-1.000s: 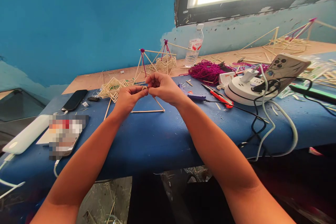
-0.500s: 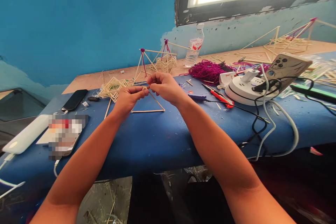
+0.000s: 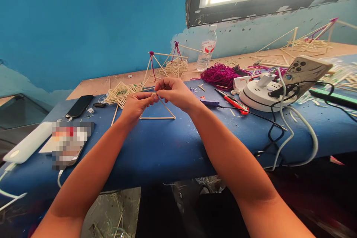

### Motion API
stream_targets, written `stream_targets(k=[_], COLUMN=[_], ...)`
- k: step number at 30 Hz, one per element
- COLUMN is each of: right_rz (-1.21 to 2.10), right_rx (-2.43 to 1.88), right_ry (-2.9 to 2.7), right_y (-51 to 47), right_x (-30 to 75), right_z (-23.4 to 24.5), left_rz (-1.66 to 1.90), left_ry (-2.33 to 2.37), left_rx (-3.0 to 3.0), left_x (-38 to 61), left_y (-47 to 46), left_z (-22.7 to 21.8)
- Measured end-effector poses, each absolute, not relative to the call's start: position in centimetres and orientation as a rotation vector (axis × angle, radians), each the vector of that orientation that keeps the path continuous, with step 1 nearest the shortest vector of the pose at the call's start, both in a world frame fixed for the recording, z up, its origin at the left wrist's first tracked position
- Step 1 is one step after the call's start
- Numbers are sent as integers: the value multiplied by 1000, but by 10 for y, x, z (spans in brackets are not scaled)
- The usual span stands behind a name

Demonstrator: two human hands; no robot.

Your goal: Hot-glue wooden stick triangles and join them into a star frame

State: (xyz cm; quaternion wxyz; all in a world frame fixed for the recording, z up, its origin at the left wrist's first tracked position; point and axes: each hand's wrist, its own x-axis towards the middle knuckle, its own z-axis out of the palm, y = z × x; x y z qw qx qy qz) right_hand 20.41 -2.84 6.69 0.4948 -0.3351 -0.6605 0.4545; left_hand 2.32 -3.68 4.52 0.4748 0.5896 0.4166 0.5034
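A triangle of thin wooden sticks (image 3: 157,118) stands on the blue table top in front of me, its top corner up between my hands. My left hand (image 3: 134,107) pinches that corner between thumb and forefinger. Right beside it, my right hand (image 3: 175,93) has its fingers closed in a pinch at the same corner; what lies between these fingertips is too small to make out. Behind my left hand lies a flat woven stack of sticks (image 3: 118,96). Farther back stands a stick frame (image 3: 164,55) with purple cord tied at its tops.
To the right lie purple cord (image 3: 220,76), a red utility knife (image 3: 235,104), a round white power strip (image 3: 259,95) with cables, and a leaning phone (image 3: 308,70). A water bottle (image 3: 207,52) stands behind. At left are a black phone (image 3: 79,106) and a white power bank (image 3: 29,141).
My right hand has shifted very slightly to the left at the triangle's corner. My left hand and the triangle look almost unmoved.
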Motion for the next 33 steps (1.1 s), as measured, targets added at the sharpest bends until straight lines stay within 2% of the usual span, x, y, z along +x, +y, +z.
stream_targets(k=[19, 33], right_rz=[959, 1094], right_rx=[-809, -771], right_ry=[-1664, -1671], right_y=[-34, -29], right_x=[202, 214], right_z=[67, 69], left_rz=[1285, 1259], left_ry=[991, 991], left_rx=[1447, 1459], left_x=[27, 25], left_y=[-40, -41], left_z=[48, 50])
